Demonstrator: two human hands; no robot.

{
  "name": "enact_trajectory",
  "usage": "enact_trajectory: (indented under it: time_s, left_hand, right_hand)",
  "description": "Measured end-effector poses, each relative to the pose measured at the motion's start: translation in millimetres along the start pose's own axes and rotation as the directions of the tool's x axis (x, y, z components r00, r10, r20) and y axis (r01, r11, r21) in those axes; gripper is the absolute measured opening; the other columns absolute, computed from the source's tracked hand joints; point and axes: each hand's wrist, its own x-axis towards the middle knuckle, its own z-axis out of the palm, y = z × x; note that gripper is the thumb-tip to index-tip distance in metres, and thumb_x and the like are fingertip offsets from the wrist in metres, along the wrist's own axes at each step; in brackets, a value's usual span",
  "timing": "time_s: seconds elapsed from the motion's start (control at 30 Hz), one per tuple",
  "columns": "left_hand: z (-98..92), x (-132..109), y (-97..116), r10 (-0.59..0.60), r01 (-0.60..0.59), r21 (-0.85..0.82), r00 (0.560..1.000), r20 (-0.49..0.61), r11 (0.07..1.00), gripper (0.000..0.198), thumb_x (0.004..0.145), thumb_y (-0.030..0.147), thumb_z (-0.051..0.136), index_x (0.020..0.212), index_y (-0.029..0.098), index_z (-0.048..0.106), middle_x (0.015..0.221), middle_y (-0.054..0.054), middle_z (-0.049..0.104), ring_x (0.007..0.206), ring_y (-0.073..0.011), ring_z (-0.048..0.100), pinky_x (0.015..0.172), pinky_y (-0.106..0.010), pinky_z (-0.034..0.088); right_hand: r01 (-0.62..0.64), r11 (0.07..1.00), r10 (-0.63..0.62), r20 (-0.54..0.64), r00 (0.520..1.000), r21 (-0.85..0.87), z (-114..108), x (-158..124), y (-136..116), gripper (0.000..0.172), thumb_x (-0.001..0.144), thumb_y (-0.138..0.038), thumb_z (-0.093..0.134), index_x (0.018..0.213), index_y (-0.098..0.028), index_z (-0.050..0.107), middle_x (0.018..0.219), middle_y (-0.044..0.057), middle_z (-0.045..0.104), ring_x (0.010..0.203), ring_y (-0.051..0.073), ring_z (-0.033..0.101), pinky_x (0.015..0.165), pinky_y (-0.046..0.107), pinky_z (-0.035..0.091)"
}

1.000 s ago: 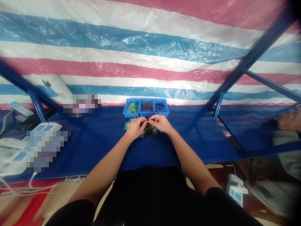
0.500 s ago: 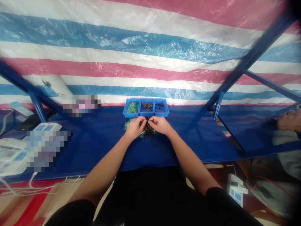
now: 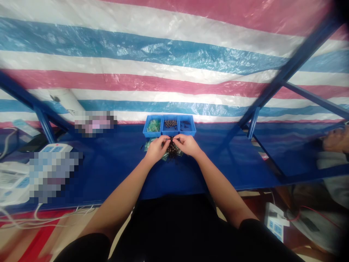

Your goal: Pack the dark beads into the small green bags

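Note:
My left hand (image 3: 156, 148) and my right hand (image 3: 186, 145) meet over a small heap of dark brown parts (image 3: 172, 150) on the blue table (image 3: 114, 163). Both hands have their fingertips pinched together on a small dark piece (image 3: 171, 138) held between them; it is too small to name. Greenish clear bags (image 3: 165, 156) lie under and beside the heap. Just behind the hands stand three blue bins (image 3: 169, 126): the left one holds green items, the middle one dark parts, the right one a few dark bits.
White devices with blue buttons (image 3: 16, 174) and cables sit at the table's left end. Blue metal frame bars (image 3: 275, 83) cross at left and right. A striped tarp hangs behind. Another person's hand (image 3: 334, 140) shows at the far right.
My hands have stayed pinched over the heap; the right hand has edged slightly toward the left one. The view has shifted a little.

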Motion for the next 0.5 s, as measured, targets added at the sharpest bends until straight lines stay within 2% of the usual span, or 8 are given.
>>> enact_trajectory:
  time_s: [0.2,0.5]
  left_hand:
    - [-1.3,1,-1,0.035,-0.035,0.004,0.999,-0.01,0.999,0.024,0.094,0.037,0.046,0.104,0.023,0.062,0.091,-0.002,0.07,0.078,-0.0145,0.065,0.068,-0.023,0.047]
    - [-3.6,1,2,0.022,-0.022,-0.003,0.999,0.031,1.0,0.027,0.096,0.039,0.04,0.102,0.022,0.061,0.079,-0.001,0.066,0.071,-0.0146,0.063,0.065,-0.023,0.045]
  right_hand:
    - [-0.001,1.0,0.002,0.008,1.0,-0.005,-1,0,0,0.03,0.088,-0.041,0.051,0.094,-0.019,0.07,0.048,-0.005,0.044,0.046,0.009,0.039,0.052,0.022,0.032]
    - [0.016,0.999,-0.017,-0.024,1.0,-0.037,5,2,11,0.034,0.084,-0.047,0.056,0.103,-0.021,0.07,0.048,-0.006,0.038,0.046,0.009,0.034,0.051,0.023,0.029]
